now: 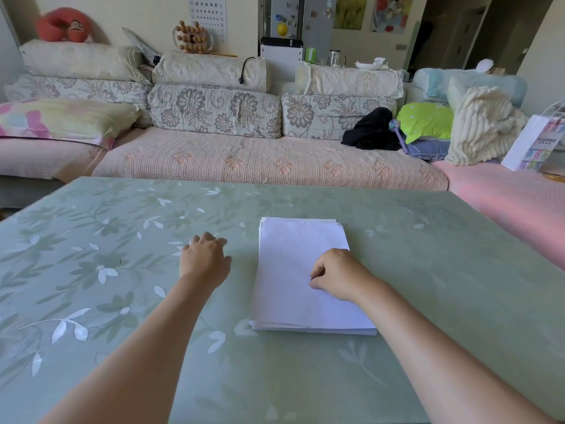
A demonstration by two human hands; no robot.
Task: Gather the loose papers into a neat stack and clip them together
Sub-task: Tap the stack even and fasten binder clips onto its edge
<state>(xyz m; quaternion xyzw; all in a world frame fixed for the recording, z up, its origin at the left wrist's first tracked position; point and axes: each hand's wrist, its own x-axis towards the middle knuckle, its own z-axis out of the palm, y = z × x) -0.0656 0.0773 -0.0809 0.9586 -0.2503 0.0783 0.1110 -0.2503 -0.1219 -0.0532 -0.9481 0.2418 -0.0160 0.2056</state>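
Observation:
A stack of white papers lies on the green leaf-patterned table, a little right of centre, with its sheets slightly uneven at the far and near edges. My right hand rests on the right side of the stack, its fingers curled under; a small dark thing peeks out at the fingertips, too hidden to identify. My left hand lies palm down on the bare table just left of the stack, fingers apart, not touching the paper.
A long floral sofa with cushions, a black cloth and a cream blanket runs behind the table's far edge. A white paper bag stands at the right.

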